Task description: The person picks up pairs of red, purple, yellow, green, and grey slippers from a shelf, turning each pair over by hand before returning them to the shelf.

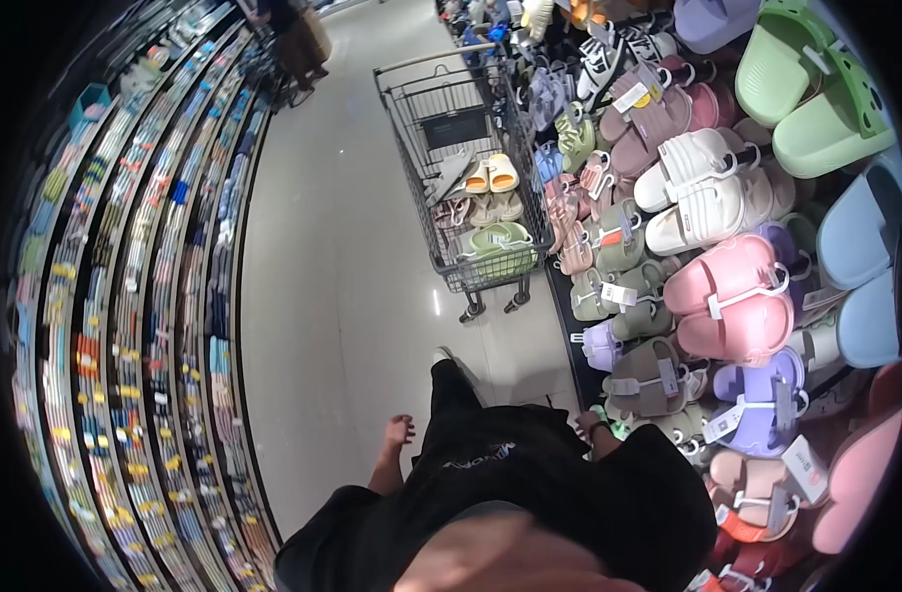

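My left hand (pixel 400 429) hangs beside my body over the floor, its fingers curled in and nothing visible in them. On the other side, my right hand (pixel 587 424) is close to the lower slippers of the rack, next to a small green item (pixel 617 426); its fingers are too small and partly hidden to read. Ahead stands a wire shopping cart (pixel 412 178), which neither hand touches. Inside it lie green clogs (pixel 500 247), cream and orange slippers (pixel 492 175), and grey footwear (pixel 451 173).
Slippers hang on the rack at the right, among them pink ones (pixel 732 301), white ones (pixel 698 187) and green clogs (pixel 816 94). Long shelves of folded goods (pixel 145 247) line the left. A person (pixel 295 44) stands farther up the aisle floor (pixel 313 247).
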